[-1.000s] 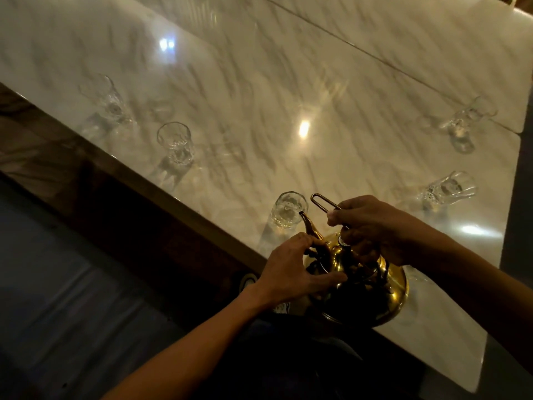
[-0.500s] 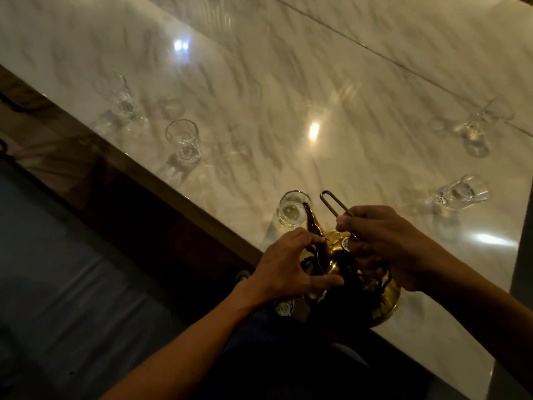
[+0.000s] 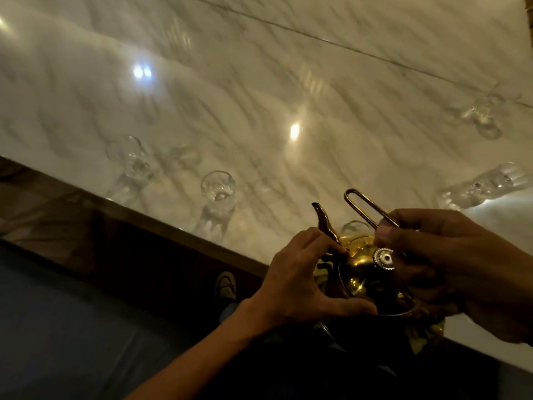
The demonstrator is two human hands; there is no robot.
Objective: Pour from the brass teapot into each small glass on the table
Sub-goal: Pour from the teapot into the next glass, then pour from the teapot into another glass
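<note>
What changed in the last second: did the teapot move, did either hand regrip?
The teapot has shifted left: its spout, earlier at the nearest glass, is now past it, and that glass shows behind the pot, between spout and handle. Unchanged: left hand holds the spout base, right hand grips the handle, other glasses stand where they were.

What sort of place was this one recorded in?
Probably a dimly lit dining room or café: a long polished marble table, several small glasses spaced along its edges, and a brass teapot at the near edge.
</note>
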